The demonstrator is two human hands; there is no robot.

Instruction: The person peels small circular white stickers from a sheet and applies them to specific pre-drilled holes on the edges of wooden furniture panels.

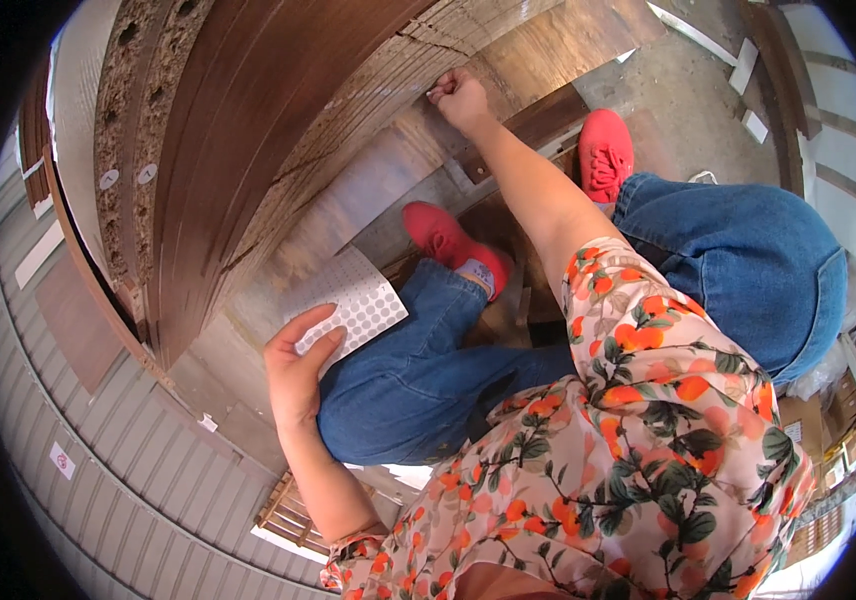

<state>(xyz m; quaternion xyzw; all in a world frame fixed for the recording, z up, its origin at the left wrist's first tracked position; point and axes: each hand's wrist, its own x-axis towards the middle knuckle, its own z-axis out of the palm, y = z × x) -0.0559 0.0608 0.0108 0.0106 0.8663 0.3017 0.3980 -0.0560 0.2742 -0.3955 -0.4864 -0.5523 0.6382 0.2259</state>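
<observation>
- The person's right hand [460,98] is pressing its pinched fingertips against the face of the brown wood-grain chipboard panel [248,130], far out at arm's length (what, if anything, is between the fingertips is too small to tell).
- The left hand [298,375] is holding the white rectangular sheet of small round stickers [353,300], thumb on top, resting just above the blue-jeaned knee.
- Two round white stickers [109,179] are already sitting on the panel's raw edge, while dark drilled holes [128,33] higher up are remaining uncovered, so the work seems partway through.
- A small white label with a red mark [62,460] is sticking to the grey ribbed wall at lower left.
</observation>
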